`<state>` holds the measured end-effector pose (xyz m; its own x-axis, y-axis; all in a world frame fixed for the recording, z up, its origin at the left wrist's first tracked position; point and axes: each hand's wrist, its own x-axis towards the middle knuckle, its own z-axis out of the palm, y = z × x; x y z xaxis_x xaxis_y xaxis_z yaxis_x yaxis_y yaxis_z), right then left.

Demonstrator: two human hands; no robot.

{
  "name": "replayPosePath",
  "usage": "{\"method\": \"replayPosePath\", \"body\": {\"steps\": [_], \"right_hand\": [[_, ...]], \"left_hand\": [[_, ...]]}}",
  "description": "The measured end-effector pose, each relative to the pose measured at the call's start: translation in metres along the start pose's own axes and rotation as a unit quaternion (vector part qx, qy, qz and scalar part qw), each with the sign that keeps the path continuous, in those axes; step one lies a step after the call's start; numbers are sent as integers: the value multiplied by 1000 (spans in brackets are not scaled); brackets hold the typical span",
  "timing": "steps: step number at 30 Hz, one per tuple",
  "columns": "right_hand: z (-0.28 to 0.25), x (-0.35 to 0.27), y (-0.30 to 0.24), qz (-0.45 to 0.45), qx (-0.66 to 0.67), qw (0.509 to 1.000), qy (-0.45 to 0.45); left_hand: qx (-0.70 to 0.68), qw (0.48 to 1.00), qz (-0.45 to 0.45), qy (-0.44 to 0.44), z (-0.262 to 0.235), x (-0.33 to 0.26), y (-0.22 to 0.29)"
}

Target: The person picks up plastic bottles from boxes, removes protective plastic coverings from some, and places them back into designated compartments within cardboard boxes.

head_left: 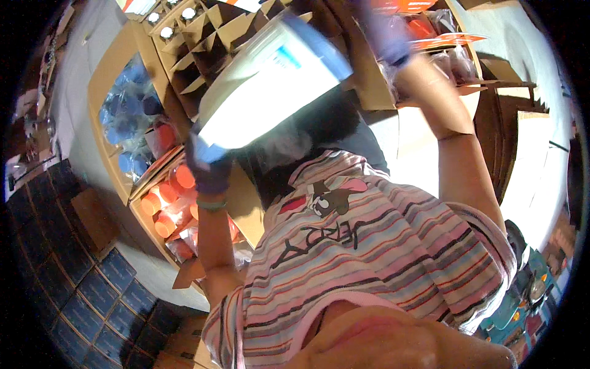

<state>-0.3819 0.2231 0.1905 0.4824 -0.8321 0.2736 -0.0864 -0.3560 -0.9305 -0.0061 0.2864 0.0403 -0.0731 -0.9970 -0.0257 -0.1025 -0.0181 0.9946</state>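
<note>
My left hand [210, 175], in a dark blue-purple glove, grips the lower left end of a large white package with blue ends [276, 77]. Tilted up to the right, the package is partly washed out by glare, so I cannot tell whether it is a pouch or a carton. My right hand [388, 40], in a purple glove, is stretched out to the far right and smeared by motion. It is near the left side of a carton [375, 86] with orange-and-white packs [424, 27]. Its fingers cannot be made out.
At left, a carton holds blue-capped items in clear plastic [126, 117]; nearer are orange-capped containers [163, 203]. A divided cardboard box [203, 37] with a few white-capped bottles [166, 32] stands at the back. Dark boxes [92, 307] are stacked at lower left.
</note>
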Motion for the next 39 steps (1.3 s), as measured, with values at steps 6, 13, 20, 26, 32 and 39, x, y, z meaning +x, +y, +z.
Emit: {"method": "replayPosePath", "body": {"steps": [6, 13, 20, 26, 32, 39], "right_hand": [[31, 10, 18, -8, 211, 972, 107], [-21, 21, 19, -17, -254, 967, 0], [21, 4, 49, -105, 28, 994, 18], [48, -14, 60, 63, 256, 954, 142], [40, -33, 48, -184, -77, 970, 138], [37, -37, 49, 169, 285, 929, 165]], "left_hand": [[122, 992, -11, -16, 0, 0, -6], [-306, 931, -196, -26, 15, -3, 24], [176, 978, 108, -30, 1, -6, 9], [25, 994, 102, 43, -15, -1, 31], [-466, 873, -104, -97, -29, 3, 57], [-163, 982, -83, 52, -2, 16, 101]]}}
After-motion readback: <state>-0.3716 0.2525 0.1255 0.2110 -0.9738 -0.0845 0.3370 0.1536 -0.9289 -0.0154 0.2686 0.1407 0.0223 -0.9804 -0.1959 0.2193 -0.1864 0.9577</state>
